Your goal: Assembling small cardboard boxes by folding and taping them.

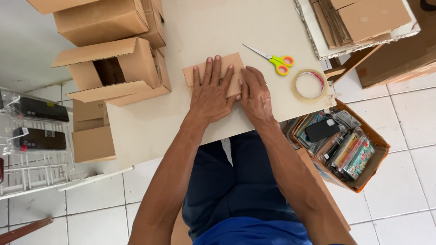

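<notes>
Item: flat cardboard piece (217,72), brown, lying near the middle of the pale table (150,122), just in front of us. We judge it light and stiff along its panels, apt to bend only at its creases, and liable to slide on the smooth top unless pinned; its free edges at the far side and left look the best places to take hold.

Hands: our left hand (210,93) lies spread, palm down, fingers flat on the cardboard, pressing rather than gripping. Our right hand (255,93) rests beside it on the piece's right edge, fingers extended and together; neither hand closes round anything.

Nearby, right: scissors (272,60) with yellow-green and orange handles, just beyond the right hand; a roll of clear tape (309,85) lying flat, near the table's edge. Neither touches the cardboard.

Nearby, left: assembled cardboard boxes (116,68), one with flaps open, stacked at the table's left side, close enough to crowd a leftward sweep.

Farther out: a stack of flattened cartons (359,20) top right; an orange box of phone cases (338,147) on the tiled floor; a white wire rack (34,136) with packaged items at left.
</notes>
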